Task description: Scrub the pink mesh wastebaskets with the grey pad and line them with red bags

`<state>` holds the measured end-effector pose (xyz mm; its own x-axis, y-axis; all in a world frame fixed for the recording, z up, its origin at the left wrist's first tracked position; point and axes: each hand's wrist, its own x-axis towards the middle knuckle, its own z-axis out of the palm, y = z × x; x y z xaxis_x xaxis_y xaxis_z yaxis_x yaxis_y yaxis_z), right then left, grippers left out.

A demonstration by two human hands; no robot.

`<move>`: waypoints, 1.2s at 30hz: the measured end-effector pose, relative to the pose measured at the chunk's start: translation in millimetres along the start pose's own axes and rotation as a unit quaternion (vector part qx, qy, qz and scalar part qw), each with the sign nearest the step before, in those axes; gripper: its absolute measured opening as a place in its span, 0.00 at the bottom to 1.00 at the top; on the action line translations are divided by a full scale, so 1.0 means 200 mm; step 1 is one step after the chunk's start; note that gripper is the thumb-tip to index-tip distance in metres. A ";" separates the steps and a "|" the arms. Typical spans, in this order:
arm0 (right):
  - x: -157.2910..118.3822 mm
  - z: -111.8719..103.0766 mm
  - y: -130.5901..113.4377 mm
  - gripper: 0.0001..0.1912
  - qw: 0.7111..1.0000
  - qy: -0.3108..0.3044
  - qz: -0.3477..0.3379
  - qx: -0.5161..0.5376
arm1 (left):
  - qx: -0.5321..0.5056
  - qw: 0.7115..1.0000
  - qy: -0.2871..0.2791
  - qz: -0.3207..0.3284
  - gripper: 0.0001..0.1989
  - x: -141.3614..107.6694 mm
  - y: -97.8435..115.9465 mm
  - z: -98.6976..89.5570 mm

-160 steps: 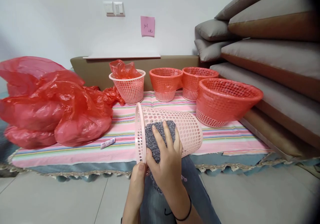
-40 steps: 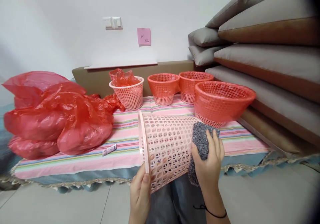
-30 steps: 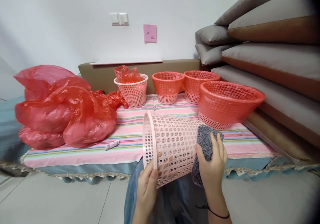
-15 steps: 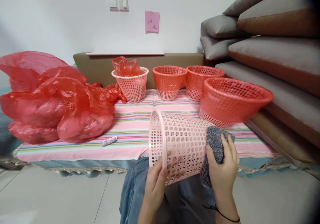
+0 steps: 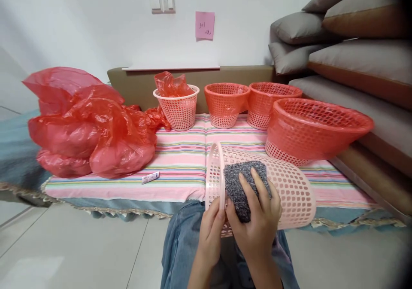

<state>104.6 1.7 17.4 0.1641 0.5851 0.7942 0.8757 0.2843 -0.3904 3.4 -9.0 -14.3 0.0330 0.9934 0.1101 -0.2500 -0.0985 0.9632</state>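
Observation:
A pale pink perforated plastic basket (image 5: 291, 192) lies on its side above my knees, its open rim facing left. My left hand (image 5: 210, 229) pinches the rim at its lower edge. With fingers spread over it, my right hand (image 5: 257, 218) presses a dark grey fuzzy scrubbing sponge (image 5: 246, 181) against the basket's outer side, close to the rim. Part of the basket's wall is hidden behind the sponge and the right hand.
Behind stand a pink basket (image 5: 178, 111) with crumpled red plastic inside and three baskets covered in red bags, the nearest (image 5: 299, 130) at right. Filled red plastic bags (image 5: 93, 130) lie left. A small white packet (image 5: 150, 177) rests on the striped cloth (image 5: 180, 160). Cushions (image 5: 360, 65) are stacked right.
My right hand has slid the sponge leftward along the basket, from its base end to near the rim. The left hand still grips the rim. The view has shifted slightly left.

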 end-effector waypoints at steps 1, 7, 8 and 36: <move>0.00 0.00 0.01 0.22 1.000 -0.003 0.000 0.002 | 0.008 1.000 -0.002 0.003 0.24 0.00 0.00 0.00; 0.03 -0.01 0.14 0.23 1.000 -0.002 0.018 -0.006 | 0.084 0.995 -0.008 0.046 0.23 0.00 0.03 0.00; 0.04 -0.02 0.18 0.23 0.999 0.007 0.028 -0.013 | 0.097 0.994 -0.009 0.052 0.23 -0.01 0.03 0.00; 0.09 0.03 0.25 0.23 0.996 -0.025 0.087 -0.019 | 0.028 0.996 0.078 -0.031 0.27 0.00 -0.11 -0.04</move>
<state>148.8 31.5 8.6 0.2930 0.6606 0.6912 0.8528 0.1463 -0.5013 0.9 -7.0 -38.3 -0.1052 0.9943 0.0152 -0.1982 -0.0359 0.9795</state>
